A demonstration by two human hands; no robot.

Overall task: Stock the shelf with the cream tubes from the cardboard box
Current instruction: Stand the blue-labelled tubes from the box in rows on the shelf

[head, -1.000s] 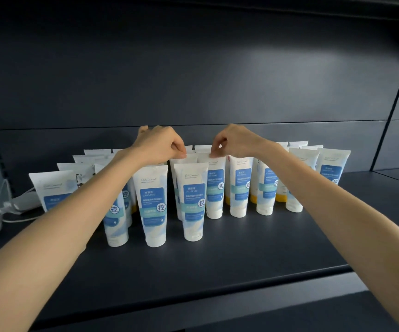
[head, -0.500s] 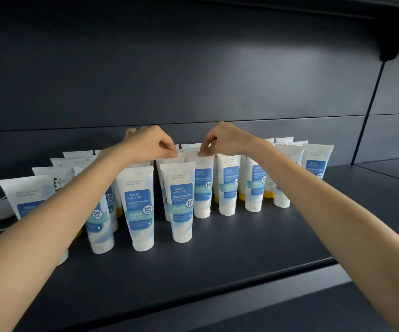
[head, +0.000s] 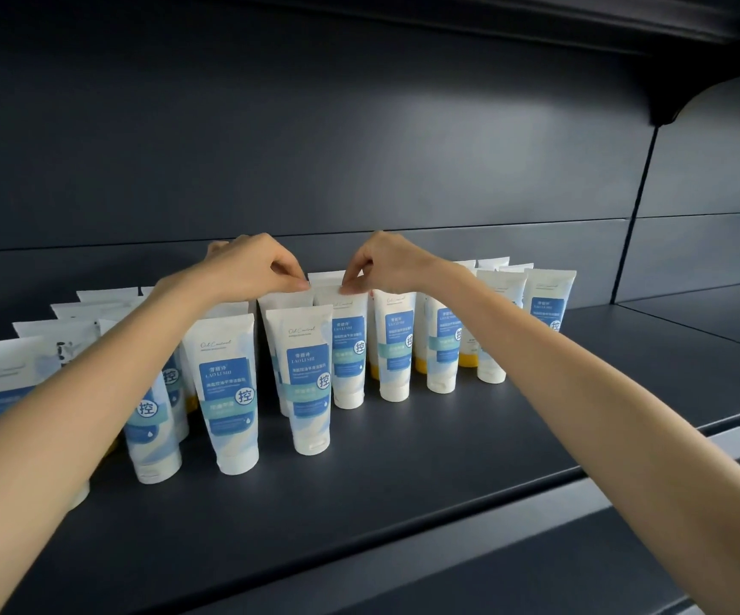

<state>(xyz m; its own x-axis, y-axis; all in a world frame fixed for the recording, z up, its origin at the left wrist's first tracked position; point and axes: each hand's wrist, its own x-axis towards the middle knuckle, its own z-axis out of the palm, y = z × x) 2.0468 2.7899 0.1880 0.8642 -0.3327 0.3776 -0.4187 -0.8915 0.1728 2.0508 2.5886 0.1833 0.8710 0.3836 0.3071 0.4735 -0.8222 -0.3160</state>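
In the head view, lots of cream tubes (head: 230,392) stand on a dark shelf (head: 403,490). They stand on their caps with the flat ends up. They are white with blue labels. They make rows from the far left to the right, and the rows go back to the dark back wall (head: 359,148). A few tubes at the back have yellow caps (head: 468,360). One front tube (head: 307,379) stands a bit closer to the edge than the ones beside it.

Two bare arms reach in from the bottom corners, over the tubes. The hands are near each other, above the middle of the rows.

The right hand (head: 392,264) has its fingers curled. Its thumb and first finger pinch the top edge of a middle tube (head: 349,348) in the second row. That tube stands up straight on the shelf, just behind the front tube.

The left hand (head: 250,270) has curled fingers too. Its thumb and first finger are pressed together right by the top edges of the tubes next to the middle tube. I cannot tell if it has hold of one.

Another dark shelf (head: 625,20) hangs above.
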